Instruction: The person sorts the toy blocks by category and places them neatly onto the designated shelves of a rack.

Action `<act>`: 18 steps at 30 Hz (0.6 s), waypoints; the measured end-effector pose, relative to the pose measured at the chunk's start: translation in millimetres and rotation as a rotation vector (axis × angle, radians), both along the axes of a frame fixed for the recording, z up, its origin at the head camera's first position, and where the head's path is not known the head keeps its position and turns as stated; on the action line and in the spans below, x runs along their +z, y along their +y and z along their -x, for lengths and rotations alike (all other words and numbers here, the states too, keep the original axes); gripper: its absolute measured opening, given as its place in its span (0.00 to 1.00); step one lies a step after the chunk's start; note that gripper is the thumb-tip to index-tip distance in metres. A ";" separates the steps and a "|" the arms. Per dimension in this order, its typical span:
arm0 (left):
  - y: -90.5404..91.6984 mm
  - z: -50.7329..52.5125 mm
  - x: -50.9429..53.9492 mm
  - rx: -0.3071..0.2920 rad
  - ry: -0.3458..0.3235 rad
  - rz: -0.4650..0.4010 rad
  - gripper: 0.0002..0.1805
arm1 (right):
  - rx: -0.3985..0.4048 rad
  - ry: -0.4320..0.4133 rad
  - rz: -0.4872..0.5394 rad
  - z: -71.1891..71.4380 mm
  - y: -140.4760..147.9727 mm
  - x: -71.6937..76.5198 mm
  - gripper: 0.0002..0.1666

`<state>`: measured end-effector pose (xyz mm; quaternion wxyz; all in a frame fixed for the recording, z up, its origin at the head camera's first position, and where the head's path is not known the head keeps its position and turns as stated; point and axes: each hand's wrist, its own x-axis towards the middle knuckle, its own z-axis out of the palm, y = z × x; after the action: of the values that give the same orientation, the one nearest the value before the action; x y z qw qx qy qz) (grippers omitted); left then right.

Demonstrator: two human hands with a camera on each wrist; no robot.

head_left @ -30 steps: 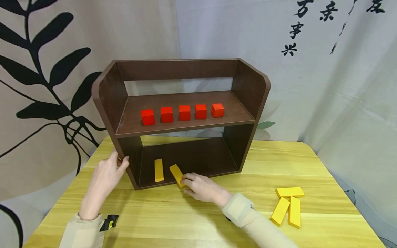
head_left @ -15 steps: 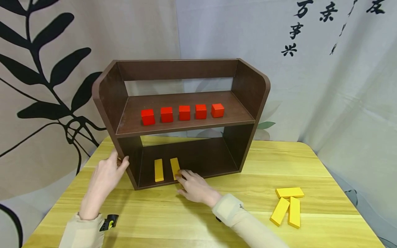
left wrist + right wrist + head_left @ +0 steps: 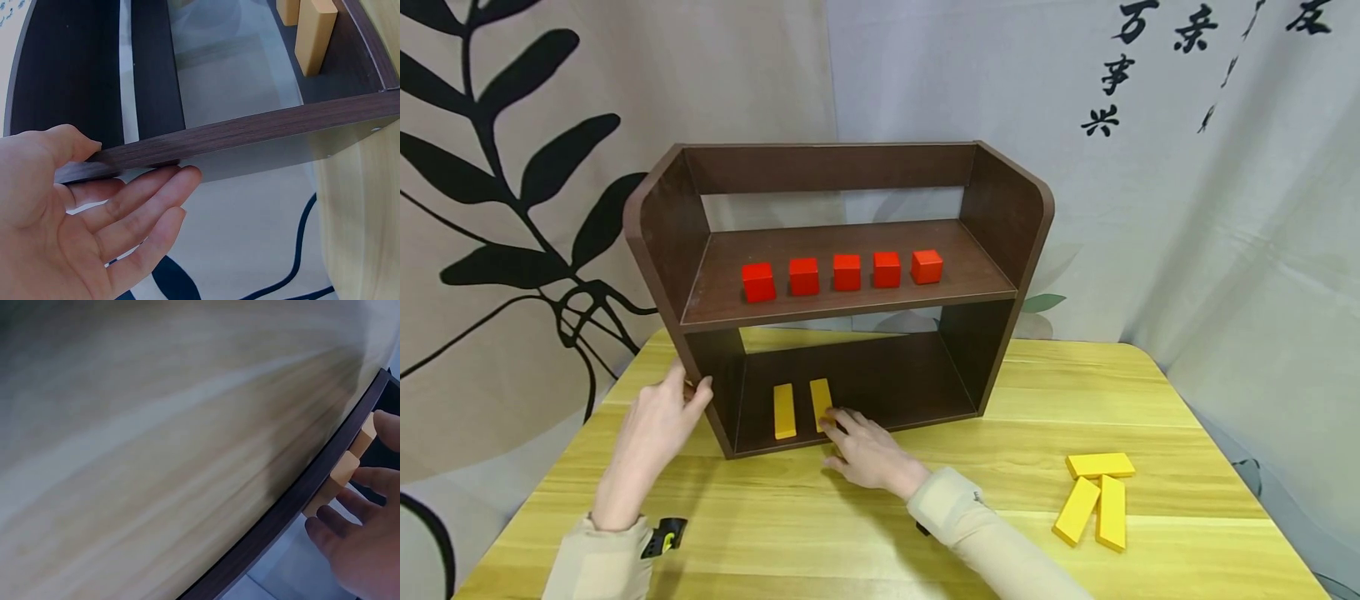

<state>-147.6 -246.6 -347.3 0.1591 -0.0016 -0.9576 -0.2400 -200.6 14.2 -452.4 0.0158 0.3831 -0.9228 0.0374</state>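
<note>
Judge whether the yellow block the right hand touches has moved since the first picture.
Yes: the yellow block moved inward from the lower shelf's front edge.

The head view is lit brightly and evenly, with soft shadows cast across the table (image 3: 1195,425) at lower centre. Both wrist views are dimmer; the right one is blurred toward its darkened upper left corner.
</note>
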 end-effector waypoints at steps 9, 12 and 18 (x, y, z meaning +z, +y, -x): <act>-0.2 0.2 -0.2 -0.001 0.008 0.002 0.16 | 0.013 -0.028 0.029 -0.8 4.4 3.6 0.33; 0.2 0.1 0.1 -0.002 0.009 0.004 0.16 | 0.026 -0.008 0.045 -1.8 9.7 5.8 0.33; 0.5 0.0 0.1 -0.007 0.015 0.003 0.16 | 0.056 0.011 0.071 -4.4 31.2 10.8 0.31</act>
<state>-147.6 -246.1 -347.2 0.1655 -0.0071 -0.9567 -0.2392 -196.2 45.4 -441.6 0.0334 0.4081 -0.9097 0.0687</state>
